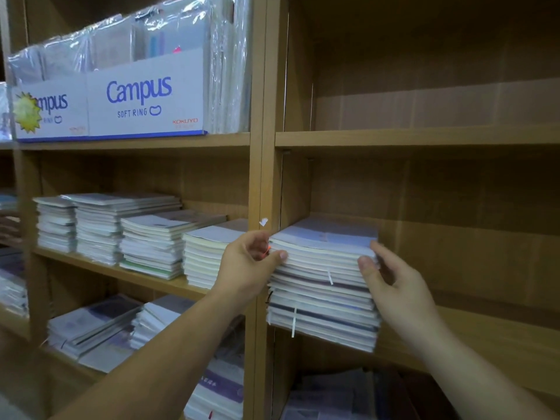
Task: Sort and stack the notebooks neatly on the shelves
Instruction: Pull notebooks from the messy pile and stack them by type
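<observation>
A tall stack of thin paper notebooks [324, 283], with pale lilac and white covers, lies flat on the light brown wooden middle shelf [485, 334] of the right bay. It sits at that shelf's left end, close against the wooden upright divider [260, 177], and its front edges reach the shelf's front edge. Two narrow white paper strips [294, 322] hang out of the stack's front face.

The left hand [245, 262] grips the stack at its upper left front corner. The thumb lies across the front edges of the top few notebooks and the fingers curl round their left side, next to the divider. The right hand [394, 286] holds the upper right front corner. Its thumb presses on the front edges and its fingers reach along the right side, where they are partly hidden and blurred.

In the left bay, the top shelf carries two white cardboard display boxes printed "Campus" in blue [145, 98], filled with plastic-wrapped notebooks, and more clear-wrapped packs [227, 65] stand upright just beside them at the right end. The left bay's middle shelf holds four lower piles of white-edged notebooks [151, 237] in a row, stepping down in height toward the divider. Below them lie looser, slanting piles with purple-tinted covers [91, 325]. More purple-covered notebooks [327, 398] lie on the right bay's bottom shelf.
</observation>
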The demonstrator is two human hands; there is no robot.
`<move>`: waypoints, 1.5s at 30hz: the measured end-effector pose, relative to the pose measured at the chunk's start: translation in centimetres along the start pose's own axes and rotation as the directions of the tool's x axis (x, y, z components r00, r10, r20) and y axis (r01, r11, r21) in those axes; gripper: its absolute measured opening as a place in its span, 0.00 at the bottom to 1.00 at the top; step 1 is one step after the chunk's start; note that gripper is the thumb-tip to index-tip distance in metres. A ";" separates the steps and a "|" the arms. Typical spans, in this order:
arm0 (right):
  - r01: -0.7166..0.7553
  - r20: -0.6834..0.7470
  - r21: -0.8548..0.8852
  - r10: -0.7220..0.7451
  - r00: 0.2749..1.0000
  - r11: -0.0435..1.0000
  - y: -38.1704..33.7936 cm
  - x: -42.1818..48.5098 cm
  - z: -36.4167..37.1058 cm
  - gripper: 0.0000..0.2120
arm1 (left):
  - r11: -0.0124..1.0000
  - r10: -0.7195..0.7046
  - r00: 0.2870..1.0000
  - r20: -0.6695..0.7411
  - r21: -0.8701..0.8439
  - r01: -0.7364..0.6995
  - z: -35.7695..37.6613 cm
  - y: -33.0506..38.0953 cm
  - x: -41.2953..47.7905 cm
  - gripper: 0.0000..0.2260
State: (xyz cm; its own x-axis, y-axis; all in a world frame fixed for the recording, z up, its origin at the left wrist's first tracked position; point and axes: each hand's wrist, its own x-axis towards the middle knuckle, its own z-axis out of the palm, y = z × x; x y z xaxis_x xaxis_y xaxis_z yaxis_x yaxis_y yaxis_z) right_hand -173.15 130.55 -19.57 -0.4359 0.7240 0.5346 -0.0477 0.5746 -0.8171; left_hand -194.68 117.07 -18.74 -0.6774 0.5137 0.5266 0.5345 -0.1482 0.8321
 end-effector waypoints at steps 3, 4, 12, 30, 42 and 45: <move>0.004 -0.055 -0.016 -0.005 0.998 1.000 0.2 0.1 -0.2 0.22 | 1.000 0.010 1.000 -0.030 -0.020 -0.011 -0.1 0.4 0.1 0.09; 0.004 -0.067 -0.006 -0.005 0.998 1.000 0.3 0.1 -0.3 0.22 | 1.000 0.008 0.999 -0.038 -0.028 -0.009 -0.1 0.4 0.2 0.06; 0.032 -0.096 -0.078 -0.039 0.995 0.996 1.2 0.0 0.6 0.22 | 0.997 0.075 0.989 -0.131 0.025 -0.072 1.1 -0.5 0.0 0.09; -0.284 0.279 -0.334 0.382 0.881 0.899 19.5 -20.1 1.1 0.04 | 0.738 -0.659 0.748 -0.084 0.121 0.664 9.3 -22.5 -24.2 0.01; 0.375 0.530 -0.810 0.289 0.797 0.451 27.6 -14.4 1.9 0.39 | 0.269 -0.894 0.374 0.245 -0.375 0.887 8.1 -27.8 -23.6 0.08; 0.426 0.544 -0.804 0.221 0.809 0.415 28.0 -13.7 1.5 0.39 | 0.237 -0.885 0.394 0.247 -0.489 0.840 7.1 -27.0 -23.2 0.06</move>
State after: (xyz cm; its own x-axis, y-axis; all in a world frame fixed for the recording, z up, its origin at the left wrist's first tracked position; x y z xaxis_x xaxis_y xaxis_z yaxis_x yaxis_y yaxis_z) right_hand -169.92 136.17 -50.13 -0.8521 0.5058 0.1344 0.5166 0.8540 0.0620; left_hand -189.80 115.19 -54.60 -0.6153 0.5420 -0.5724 -0.6890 -0.0170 0.7246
